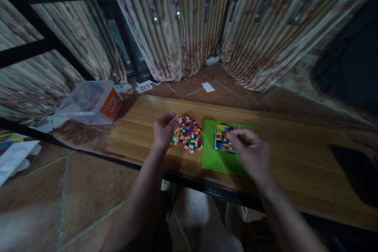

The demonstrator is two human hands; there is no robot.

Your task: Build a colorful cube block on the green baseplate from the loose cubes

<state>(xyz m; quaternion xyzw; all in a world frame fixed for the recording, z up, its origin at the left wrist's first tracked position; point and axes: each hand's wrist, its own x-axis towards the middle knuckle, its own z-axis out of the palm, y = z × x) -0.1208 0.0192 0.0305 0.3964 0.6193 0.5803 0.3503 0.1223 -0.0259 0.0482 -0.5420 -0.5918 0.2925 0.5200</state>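
A green studded baseplate (208, 153) lies on the wooden bench, with a block of small multicoloured toy bricks (221, 136) built up on it. Over the right side of that block is my right hand (252, 151), thumb and forefinger pinched close to its top. Whatever the pinch holds is too small to make out. To the left of the baseplate, loose coloured bricks (190, 136) lie in a pile. My left hand (163, 130) is at the pile's left edge, its fingertips drawn together; I cannot make out what is between them.
A clear plastic box (88, 104) with an orange label stands beyond the bench's left end. On the wooden bench (295, 153), a dark flat object (354, 171) lies at the right. Papers (208, 87) are on the tiled floor, before striped curtains (189, 39). A dark metal bar crosses above.
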